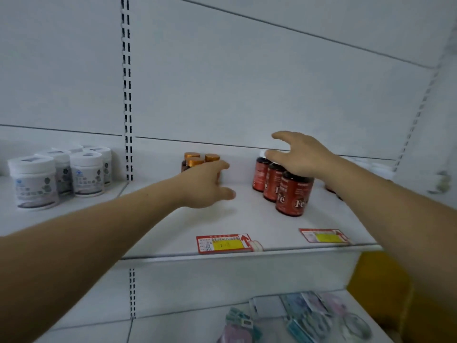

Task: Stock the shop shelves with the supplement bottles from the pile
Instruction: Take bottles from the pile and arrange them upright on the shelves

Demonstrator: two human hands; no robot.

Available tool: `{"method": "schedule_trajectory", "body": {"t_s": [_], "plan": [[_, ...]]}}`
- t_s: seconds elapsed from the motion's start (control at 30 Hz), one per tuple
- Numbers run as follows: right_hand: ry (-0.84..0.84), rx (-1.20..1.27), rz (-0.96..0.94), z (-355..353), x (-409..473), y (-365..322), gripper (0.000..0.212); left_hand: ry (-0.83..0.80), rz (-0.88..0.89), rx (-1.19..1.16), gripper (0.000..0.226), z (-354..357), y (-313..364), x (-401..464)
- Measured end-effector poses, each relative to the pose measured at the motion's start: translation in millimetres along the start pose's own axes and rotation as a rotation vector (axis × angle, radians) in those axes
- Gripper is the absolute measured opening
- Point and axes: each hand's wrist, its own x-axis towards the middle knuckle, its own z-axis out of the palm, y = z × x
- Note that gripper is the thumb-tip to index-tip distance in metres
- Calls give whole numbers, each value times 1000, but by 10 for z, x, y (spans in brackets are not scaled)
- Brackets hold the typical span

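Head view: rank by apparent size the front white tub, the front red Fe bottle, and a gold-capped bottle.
1. Front white tub
2. Front red Fe bottle, though nearness may flatter both
3. Gold-capped bottle, farther back and half hidden by the left hand
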Motion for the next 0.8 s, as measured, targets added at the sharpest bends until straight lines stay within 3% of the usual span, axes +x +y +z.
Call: {"method": "schedule_trajectory", "body": {"t_s": [0.17,0.33,0.5,0.67,0.8], "plan": [[88,128,83,-51,-159,430,57,-30,-25,-85,79,339,328,99],[63,249,118,-48,-129,921,52,-24,-35,-236,79,573,765,267],[-9,242,50,99,38,1355,51,28,-66,-404,83,779,1110,528],[-142,299,-82,350,219,1591,72,48,-141,-460,91,1023,1192,679],[-79,338,-136,467,314,1664,70,110,-196,-480,95,1166,1163,733]]}}
